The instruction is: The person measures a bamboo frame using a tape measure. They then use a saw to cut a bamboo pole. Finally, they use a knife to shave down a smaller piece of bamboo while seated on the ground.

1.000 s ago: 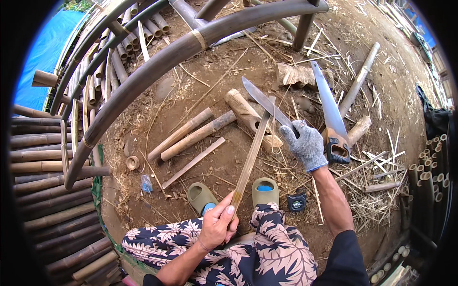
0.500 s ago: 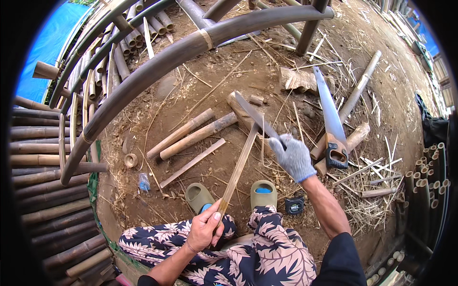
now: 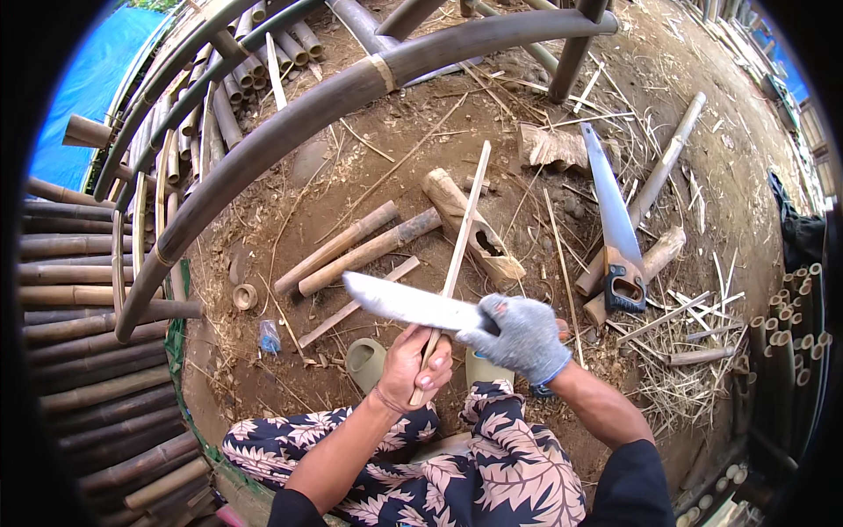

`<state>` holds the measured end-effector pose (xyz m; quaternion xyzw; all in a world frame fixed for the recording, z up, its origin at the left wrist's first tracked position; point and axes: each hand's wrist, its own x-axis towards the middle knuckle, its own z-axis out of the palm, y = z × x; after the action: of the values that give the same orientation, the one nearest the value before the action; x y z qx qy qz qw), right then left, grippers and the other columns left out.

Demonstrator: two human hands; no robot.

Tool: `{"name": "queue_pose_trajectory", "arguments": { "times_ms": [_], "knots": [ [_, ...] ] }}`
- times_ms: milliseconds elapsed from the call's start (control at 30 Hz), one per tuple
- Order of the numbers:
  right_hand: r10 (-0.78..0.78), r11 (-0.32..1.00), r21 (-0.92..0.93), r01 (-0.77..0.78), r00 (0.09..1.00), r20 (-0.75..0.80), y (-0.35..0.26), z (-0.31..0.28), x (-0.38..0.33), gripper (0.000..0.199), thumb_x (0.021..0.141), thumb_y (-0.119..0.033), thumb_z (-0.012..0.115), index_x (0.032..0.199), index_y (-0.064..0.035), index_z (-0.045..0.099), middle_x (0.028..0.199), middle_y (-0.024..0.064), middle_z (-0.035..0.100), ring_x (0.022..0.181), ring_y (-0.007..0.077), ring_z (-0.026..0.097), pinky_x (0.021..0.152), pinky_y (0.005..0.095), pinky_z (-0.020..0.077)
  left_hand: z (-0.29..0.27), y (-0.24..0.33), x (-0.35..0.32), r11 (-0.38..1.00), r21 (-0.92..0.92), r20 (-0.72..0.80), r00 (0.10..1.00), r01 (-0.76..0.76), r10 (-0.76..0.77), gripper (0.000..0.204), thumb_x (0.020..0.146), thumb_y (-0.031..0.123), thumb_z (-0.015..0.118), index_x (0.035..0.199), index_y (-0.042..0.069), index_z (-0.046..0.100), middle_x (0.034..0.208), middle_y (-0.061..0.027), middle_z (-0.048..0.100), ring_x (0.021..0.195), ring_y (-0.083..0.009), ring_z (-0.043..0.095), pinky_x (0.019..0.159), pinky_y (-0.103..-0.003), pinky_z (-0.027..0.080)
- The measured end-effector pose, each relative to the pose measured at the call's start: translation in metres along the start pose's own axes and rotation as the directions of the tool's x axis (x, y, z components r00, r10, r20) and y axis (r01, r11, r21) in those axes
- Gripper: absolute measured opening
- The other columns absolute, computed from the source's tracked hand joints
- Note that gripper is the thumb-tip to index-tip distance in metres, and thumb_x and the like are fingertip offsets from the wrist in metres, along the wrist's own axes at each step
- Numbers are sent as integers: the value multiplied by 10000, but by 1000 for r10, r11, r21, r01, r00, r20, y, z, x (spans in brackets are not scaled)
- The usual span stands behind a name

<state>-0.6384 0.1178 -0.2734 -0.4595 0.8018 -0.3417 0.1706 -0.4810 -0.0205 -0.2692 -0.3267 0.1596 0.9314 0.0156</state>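
Note:
My bare left hand (image 3: 416,364) is closed round the lower end of a thin bamboo strip (image 3: 468,217), which slants up and away over a wooden block (image 3: 450,195) on the ground. In a grey knit glove, my right hand (image 3: 520,335) grips a machete (image 3: 408,304). Its broad blade points left and crosses the strip just above my left fingers; whether the edge touches the strip I cannot tell. The handle is mostly hidden in the glove. The block has a dark hollow in its near end.
A handsaw (image 3: 608,220) lies right of the block, beside bamboo poles (image 3: 667,151) and a heap of shavings (image 3: 680,378). Two short bamboo lengths (image 3: 369,252) lie left of it. A curved bamboo frame (image 3: 290,132) arches across the far left. Stacked poles (image 3: 97,351) line the left.
The machete has swung from the block toward me and now points left across the strip. My left hand has risen, and the strip now reaches farther out over the block.

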Motion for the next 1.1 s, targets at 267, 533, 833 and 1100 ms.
{"name": "queue_pose_trajectory", "arguments": {
  "times_ms": [267,533,833,1100],
  "knots": [
    [84,970,-203,-137,965,-250,69,-9,19,573,928,-610,548,826,-52,631,633,172,645,607,368,677,552,457,538,8,-24,-32,998,57,121,992,27,-34,463,1100,265,301,1553,175,277,564,24,379,363,-61,329,360,-199,314],
    [354,924,42,-379,813,-463,136,-62,42,596,989,-567,486,736,-45,621,658,210,612,612,370,631,604,470,493,-20,-28,-91,992,118,251,965,54,-82,543,1082,299,392,1570,126,227,550,15,381,357,-59,333,345,-207,304],
    [92,994,-61,-93,996,-13,5,-11,-5,414,831,-479,728,838,-73,645,692,155,638,652,321,680,609,428,538,30,3,-17,766,623,-57,967,-160,249,420,1063,233,471,1442,51,466,775,-34,579,513,-68,494,445,-194,395],
    [194,940,-213,-265,933,-303,89,-28,22,512,918,-568,591,837,-64,624,668,191,647,668,384,679,601,475,527,15,-23,-51,668,741,-56,984,-74,171,418,1061,193,474,1449,36,470,721,-10,537,493,-45,458,439,-194,379]
  ]
}}
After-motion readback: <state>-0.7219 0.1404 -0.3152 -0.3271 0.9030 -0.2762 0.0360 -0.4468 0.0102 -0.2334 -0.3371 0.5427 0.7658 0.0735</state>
